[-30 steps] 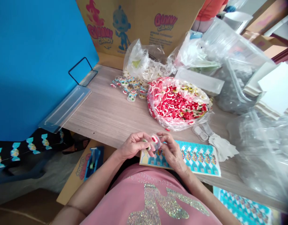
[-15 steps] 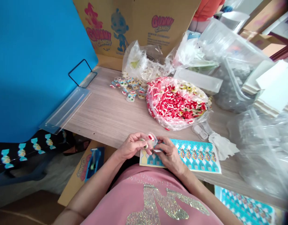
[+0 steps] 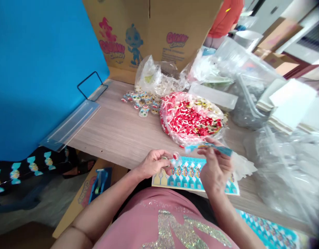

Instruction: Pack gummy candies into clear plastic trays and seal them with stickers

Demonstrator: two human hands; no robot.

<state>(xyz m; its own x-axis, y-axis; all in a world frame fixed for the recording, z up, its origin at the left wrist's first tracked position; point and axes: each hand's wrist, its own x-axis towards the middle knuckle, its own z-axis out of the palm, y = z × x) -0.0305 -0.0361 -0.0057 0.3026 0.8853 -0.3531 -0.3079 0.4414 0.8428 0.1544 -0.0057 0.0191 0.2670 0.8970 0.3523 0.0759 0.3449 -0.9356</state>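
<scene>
Inspecting from the largest item down: the wood-grain surface [image 3: 118, 128] carries the clear plastic bag of red and white gummy candies [image 3: 192, 119], which bulges close above both hands; a stray elbow or wrist could, in my judgement, tip sweets toward the near edge. Below it, at that edge, lies the flat turquoise printed sticker sheet [image 3: 190, 173], partly covered by the right hand [image 3: 215, 169].

That hand pinches a narrow turquoise sticker strip [image 3: 208, 148] between thumb and fingers, closed on its middle. The strip is held in the air just above the sheet, its long axis running roughly left to right, the left end pointing toward the bag and drooping slightly. Risk: an unsupported end may curl and stick to the bag or to itself.

The left hand [image 3: 154, 164] is closed around a small clear plastic capsule holding a red gummy [image 3: 174, 157], held over the sheet's left end. The grip looks light; the capsule could slip off the edge.
</scene>
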